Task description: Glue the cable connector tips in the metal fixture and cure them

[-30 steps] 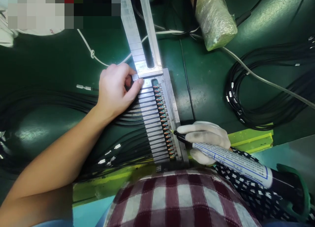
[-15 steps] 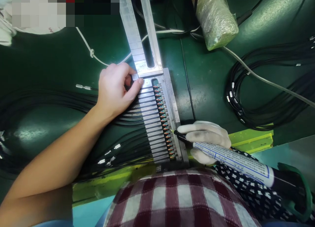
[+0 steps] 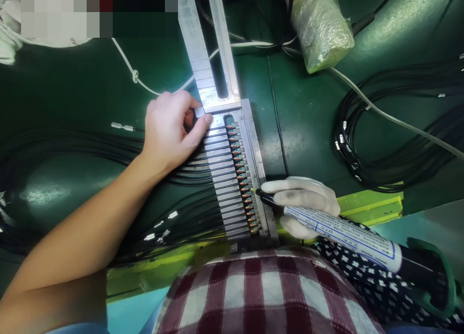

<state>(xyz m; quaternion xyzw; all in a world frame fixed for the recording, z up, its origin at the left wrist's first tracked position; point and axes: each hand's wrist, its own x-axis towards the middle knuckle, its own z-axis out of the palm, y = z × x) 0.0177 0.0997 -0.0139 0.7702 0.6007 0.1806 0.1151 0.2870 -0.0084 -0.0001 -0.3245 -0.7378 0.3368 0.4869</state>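
My bare left hand (image 3: 170, 126) grips the upper left corner of a metal wire jig (image 3: 221, 179), thumb on top and fingers curled at its edge. Black cables (image 3: 195, 169) lie side by side across the jig, their ends meeting a row of small connectors (image 3: 241, 169) with green and orange parts. My right hand (image 3: 308, 196), in a white glove, is closed around a glue syringe (image 3: 344, 235) with a printed label and a black nozzle (image 3: 266, 197). The nozzle tip is at the right side of the connector row, below its middle; whether it touches is unclear.
Another slotted metal jig (image 3: 203, 68) abuts the upper end. A plastic-wrapped roll (image 3: 322, 39) lies at the back right. Coiled black cables (image 3: 344, 155) are at the right, and a knotted white cord (image 3: 135, 76) at the left. Yellow edging (image 3: 369, 206) runs along the green table's front.
Both hands stay almost still. The nozzle tip has shifted very slightly up along the connector row, and the view has moved a little.
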